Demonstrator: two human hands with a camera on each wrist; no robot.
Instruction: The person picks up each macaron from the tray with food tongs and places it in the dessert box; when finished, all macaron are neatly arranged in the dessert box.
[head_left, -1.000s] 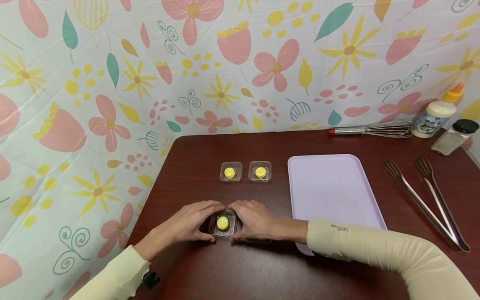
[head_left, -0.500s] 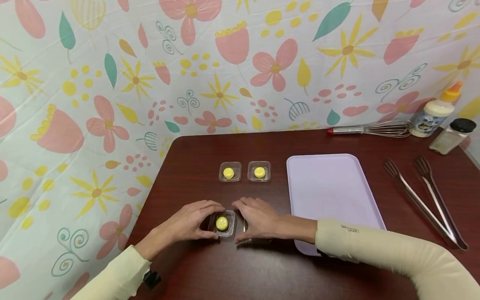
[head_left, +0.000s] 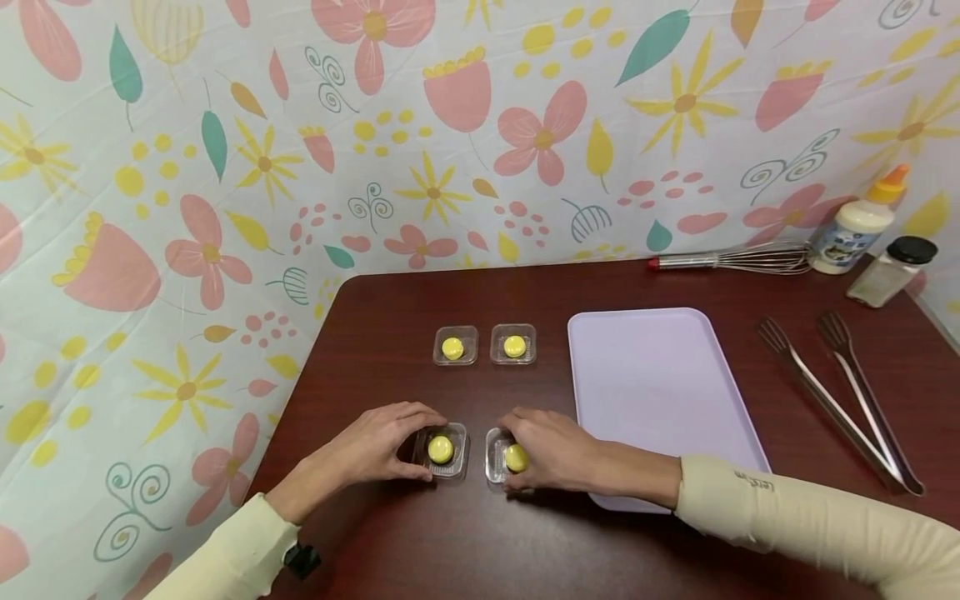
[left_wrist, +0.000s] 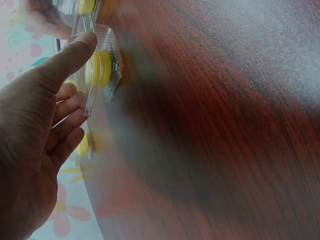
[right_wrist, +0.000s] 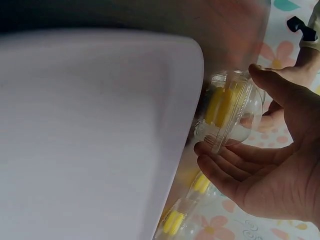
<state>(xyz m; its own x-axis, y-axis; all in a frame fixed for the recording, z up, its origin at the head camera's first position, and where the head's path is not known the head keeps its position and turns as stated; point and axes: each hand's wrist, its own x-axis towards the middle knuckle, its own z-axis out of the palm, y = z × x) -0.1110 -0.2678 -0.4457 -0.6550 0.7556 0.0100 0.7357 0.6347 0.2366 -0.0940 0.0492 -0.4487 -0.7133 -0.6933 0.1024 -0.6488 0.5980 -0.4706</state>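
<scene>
My left hand (head_left: 386, 442) grips a small clear plastic container (head_left: 458, 467) by its rim, thumb at the near side and fingers at the far side. Inside it lies a round yellow macaron (head_left: 440, 450). To its right, my right hand (head_left: 551, 450) holds a matching container (head_left: 493, 457) between thumb and fingers, as the right wrist view shows. That one's yellow macaron (right_wrist: 218, 107) is partly covered by the hand in the head view. Further back stand two more such containers, left (head_left: 467, 332) and right (head_left: 525, 331), each with a yellow macaron.
A lilac tray (head_left: 645, 375) lies right of the containers, partly under my right forearm. Metal tongs (head_left: 847, 408) lie beyond it. A whisk (head_left: 735, 259), a white bottle (head_left: 855, 229) and a black-lidded jar (head_left: 892, 271) are at the back right. A floral cloth (head_left: 300, 125) hangs behind.
My right hand has moved right, from beside the left front container to the right front one, which is now partly uncovered. My left hand stays at its container.
</scene>
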